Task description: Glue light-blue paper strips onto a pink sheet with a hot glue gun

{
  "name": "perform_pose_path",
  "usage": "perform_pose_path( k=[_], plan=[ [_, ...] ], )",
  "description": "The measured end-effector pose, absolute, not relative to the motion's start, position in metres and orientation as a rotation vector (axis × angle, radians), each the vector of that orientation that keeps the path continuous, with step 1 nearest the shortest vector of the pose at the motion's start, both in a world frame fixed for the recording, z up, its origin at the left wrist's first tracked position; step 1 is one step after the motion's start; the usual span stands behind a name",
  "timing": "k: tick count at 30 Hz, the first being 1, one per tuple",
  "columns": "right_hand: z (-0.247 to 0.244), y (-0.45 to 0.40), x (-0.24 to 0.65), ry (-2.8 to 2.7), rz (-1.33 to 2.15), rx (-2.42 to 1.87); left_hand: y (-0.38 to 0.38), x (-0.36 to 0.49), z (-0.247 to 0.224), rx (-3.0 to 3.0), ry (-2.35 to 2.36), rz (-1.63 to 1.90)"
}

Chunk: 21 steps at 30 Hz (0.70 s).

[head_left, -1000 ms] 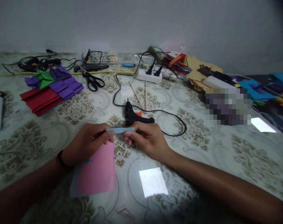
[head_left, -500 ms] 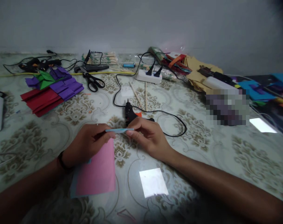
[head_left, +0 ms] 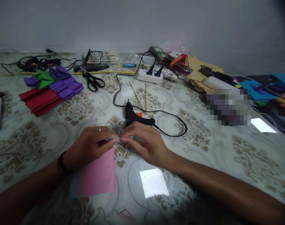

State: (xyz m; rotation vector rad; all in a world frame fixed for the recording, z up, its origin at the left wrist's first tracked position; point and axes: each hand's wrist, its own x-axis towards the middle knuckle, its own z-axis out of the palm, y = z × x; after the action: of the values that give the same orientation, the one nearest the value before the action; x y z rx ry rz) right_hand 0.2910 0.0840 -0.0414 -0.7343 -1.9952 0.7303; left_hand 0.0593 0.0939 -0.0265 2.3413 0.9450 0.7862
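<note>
Left hand (head_left: pixel 92 142) and right hand (head_left: pixel 150 143) both pinch the blue paper (head_left: pixel 113 138) above the table (head_left: pixel 217 147), well out from its far edge; it appears light, flexible and easily creased, best gripped flat near its ends.

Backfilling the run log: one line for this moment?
left hand: pinching blue paper; right hand: pinching same paper; glue gun: lying beyond hands; pink paper: lying nearby
</note>
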Motion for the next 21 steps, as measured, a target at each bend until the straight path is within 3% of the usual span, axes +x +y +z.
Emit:
perform_pose_path(
  k=[14,21],
  plan=[
    [-0.0408,0.0881,0.2939,-1.938,0.646,-0.944,0.0971,0.0540,-0.0282,1.986,1.182,0.649],
    [-0.0426,0.0887,0.2919,-1.979,0.712,-0.868,0.0960,0.0584,-0.0255,2.186,1.185,0.590]
  ],
)
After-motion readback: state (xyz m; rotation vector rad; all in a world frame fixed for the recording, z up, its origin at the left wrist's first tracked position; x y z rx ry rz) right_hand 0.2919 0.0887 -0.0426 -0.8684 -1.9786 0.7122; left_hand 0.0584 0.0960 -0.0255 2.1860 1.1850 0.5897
